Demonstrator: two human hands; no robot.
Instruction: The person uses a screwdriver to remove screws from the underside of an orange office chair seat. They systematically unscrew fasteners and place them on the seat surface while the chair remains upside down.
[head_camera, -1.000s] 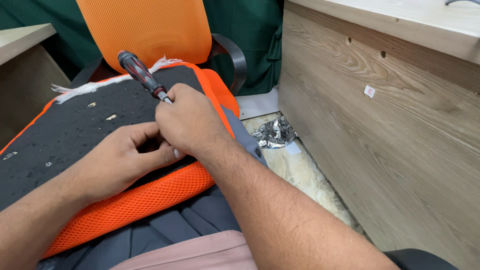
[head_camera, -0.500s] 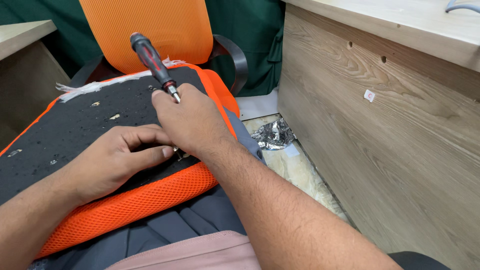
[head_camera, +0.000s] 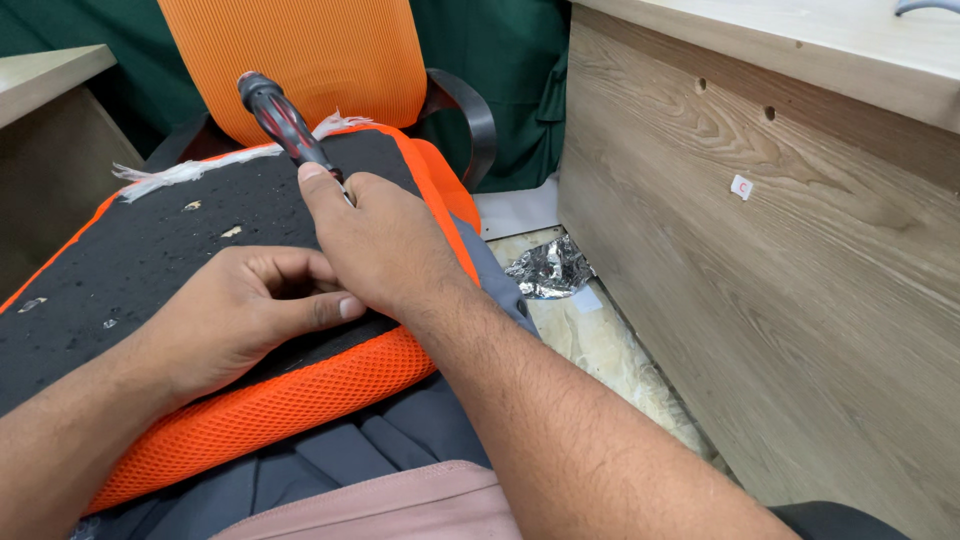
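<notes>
An orange mesh chair seat cushion (head_camera: 300, 395) lies on my lap with its black fabric underside (head_camera: 150, 250) facing up. My right hand (head_camera: 385, 245) grips a screwdriver (head_camera: 283, 125) with a black and red handle, the handle sticking up and away from me and the tip hidden under my fingers. My left hand (head_camera: 235, 315) rests on the black fabric right beside it, fingers curled near the hidden tip. Whatever the fingers pinch is out of sight.
An orange mesh chair back (head_camera: 300, 55) stands behind the cushion. A wooden desk panel (head_camera: 780, 250) rises close on the right. Crumpled foil (head_camera: 548, 268) lies on the floor by it. Frayed white cloth (head_camera: 180, 172) hangs at the cushion's far edge. Another desk (head_camera: 45, 80) is at left.
The screwdriver handle tilted toward upright half a second ago, then swung back left. A small metal part seen between my hands is now covered by my fingers.
</notes>
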